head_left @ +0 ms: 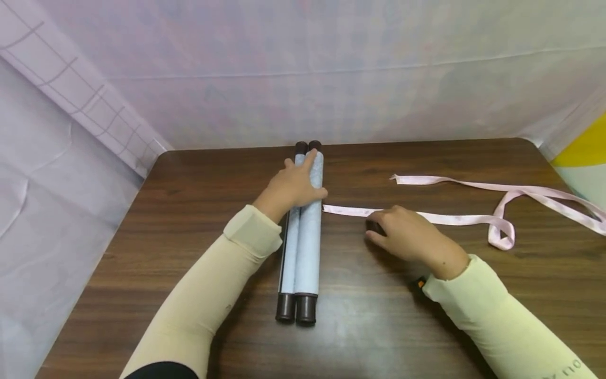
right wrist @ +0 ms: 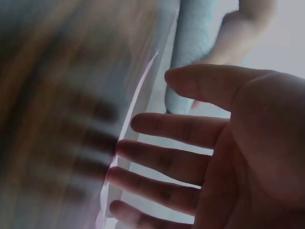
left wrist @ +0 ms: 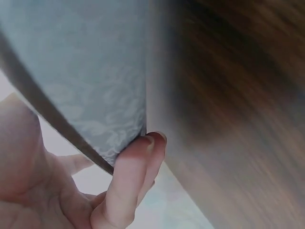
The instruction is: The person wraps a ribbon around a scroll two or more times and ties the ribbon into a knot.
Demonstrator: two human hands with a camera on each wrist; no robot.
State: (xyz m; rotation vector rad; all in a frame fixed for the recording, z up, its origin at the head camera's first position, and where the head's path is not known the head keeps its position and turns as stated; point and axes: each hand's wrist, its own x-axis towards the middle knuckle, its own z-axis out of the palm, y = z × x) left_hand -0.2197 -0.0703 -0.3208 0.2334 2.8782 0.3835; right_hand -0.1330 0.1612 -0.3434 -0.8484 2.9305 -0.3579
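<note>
A pale blue hanging scroll (head_left: 310,252) with dark brown end knobs lies on the table, rolled in from both sides into two parallel rolls. My left hand (head_left: 294,185) reaches across its far half and grips it, thumb on the right side. In the left wrist view two bent fingers (left wrist: 128,179) hook round the scroll's patterned edge (left wrist: 100,105). A pink ribbon (head_left: 454,219) has one end right beside the scroll. Over that ribbon is my right hand (head_left: 409,234). The right wrist view shows its fingers (right wrist: 164,157) spread and fairly straight, fingertips at the ribbon (right wrist: 136,98).
More of the pink ribbon runs along the right side of the brown wooden table (head_left: 189,252), with a twisted loop and a second end farther back. A small dark object with an orange part (head_left: 421,283) shows beside the right sleeve. A pale curtain (head_left: 303,73) hangs behind the table.
</note>
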